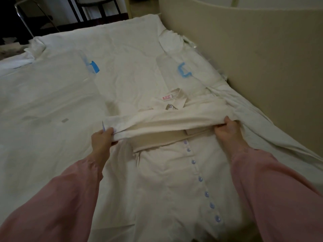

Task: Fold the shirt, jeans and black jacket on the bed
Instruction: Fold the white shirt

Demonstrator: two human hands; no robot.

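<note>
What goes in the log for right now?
step: sleeve held across shirt | left hand: grips cuff | right hand: grips sleeve | shirt: buttons up, on bed

Bedroom: bed (122,49) w/ white sheet, padded headboard (262,58), chairs (90,7) beyond.

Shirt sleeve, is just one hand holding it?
No, the left hand grips the shirt sleeve at its cuff end and the right hand grips its other end.
</note>
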